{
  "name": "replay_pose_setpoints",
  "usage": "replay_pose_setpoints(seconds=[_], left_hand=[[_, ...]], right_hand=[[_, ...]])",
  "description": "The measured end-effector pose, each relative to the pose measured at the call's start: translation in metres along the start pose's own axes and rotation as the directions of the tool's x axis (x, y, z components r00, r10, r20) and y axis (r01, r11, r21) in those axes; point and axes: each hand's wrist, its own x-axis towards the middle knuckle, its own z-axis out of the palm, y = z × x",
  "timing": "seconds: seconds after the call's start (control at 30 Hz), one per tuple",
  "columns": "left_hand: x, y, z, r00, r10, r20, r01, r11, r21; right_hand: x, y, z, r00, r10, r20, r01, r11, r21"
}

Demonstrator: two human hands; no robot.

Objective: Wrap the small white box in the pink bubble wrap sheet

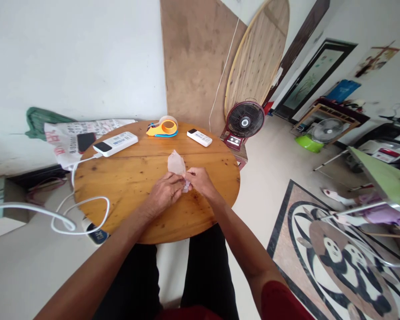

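Note:
Both of my hands meet over the middle of a round wooden table [126, 178]. My left hand [164, 192] and my right hand [200, 181] pinch the near end of a small clear plastic bag [176, 165], whose far end sticks up beyond my fingers. Fingers of both hands are closed on the bag. What the bag holds, if anything, I cannot make out.
On the table's far side lie a white power bank [116, 143] with a white cable [83, 209], an orange tape dispenser [163, 128] and a white remote [199, 137]. A newspaper [66, 135] hangs off the left. A small fan [245, 121] stands behind.

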Motion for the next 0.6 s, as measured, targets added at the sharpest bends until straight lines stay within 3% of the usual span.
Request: replay_pose_setpoints(seconds=[0.1,0.23,0.33,0.47,0.6], left_hand=[[-0.003,0.002,0.003,0.996,-0.071,-0.048,0.070,0.997,-0.022],[-0.006,0.006,0.000,0.990,-0.099,-0.096,0.087,0.988,-0.124],[-0.005,0.009,-0.008,0.968,-0.232,-0.094,0.203,0.947,-0.248],[-0.002,0.012,-0.016,0.899,-0.438,0.006,0.404,0.825,-0.395],[0.001,0.013,-0.012,0.845,-0.534,0.024,0.483,0.742,-0.465]], right_hand=[[-0.004,-0.009,-0.006,0.998,-0.013,0.061,0.016,0.999,-0.048],[-0.010,-0.018,-0.016,0.976,0.084,0.200,-0.104,0.990,0.092],[-0.011,-0.017,-0.019,0.961,0.109,0.254,-0.138,0.986,0.097],[-0.010,-0.008,-0.015,0.961,0.022,0.277,-0.027,1.000,0.015],[-0.011,-0.005,-0.006,0.983,-0.096,0.157,0.123,0.977,-0.172]])
